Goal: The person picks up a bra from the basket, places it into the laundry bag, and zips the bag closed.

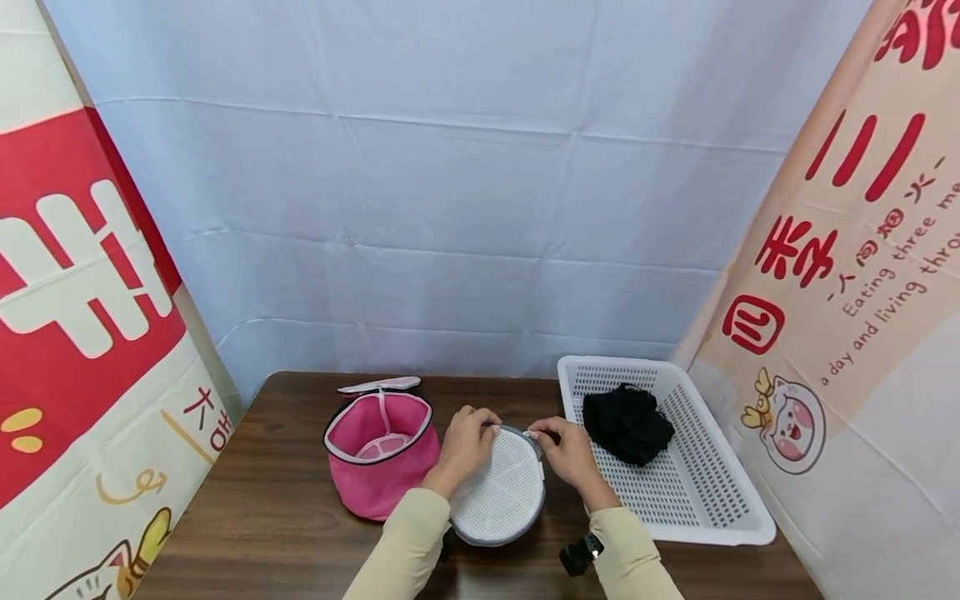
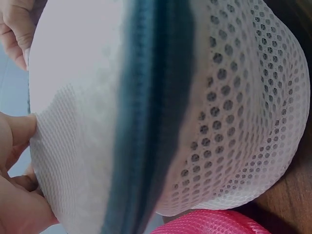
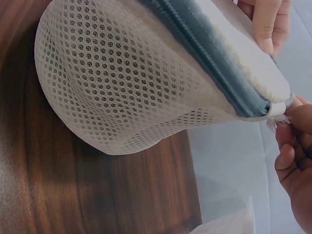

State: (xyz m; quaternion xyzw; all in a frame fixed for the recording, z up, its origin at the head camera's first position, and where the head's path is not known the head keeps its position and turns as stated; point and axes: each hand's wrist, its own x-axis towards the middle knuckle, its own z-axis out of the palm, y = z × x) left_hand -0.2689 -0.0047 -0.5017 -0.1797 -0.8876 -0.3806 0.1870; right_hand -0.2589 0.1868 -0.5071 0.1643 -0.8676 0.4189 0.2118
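A round white mesh laundry bag (image 1: 497, 492) with a grey-blue zipper (image 3: 204, 53) around its lid stands on the table, lid side facing the head camera. At the far edge of the lid my left hand (image 1: 468, 443) grips the rim, thumb and fingers bent over it. My right hand (image 1: 567, 452) pinches the edge by the zipper's end, where a small white tab (image 3: 278, 110) with frayed threads shows in the right wrist view. The honeycomb mesh wall bulges below the zipper. Left of it is a pink mesh bag (image 1: 382, 483), unzipped, its lid folded back.
A white plastic basket (image 1: 708, 500) sits at the right of the wooden table (image 1: 270, 492), with a bunched black cloth (image 1: 628, 423) inside. A pale curtain (image 1: 450, 200) hangs behind the table, with printed cloths on both sides.
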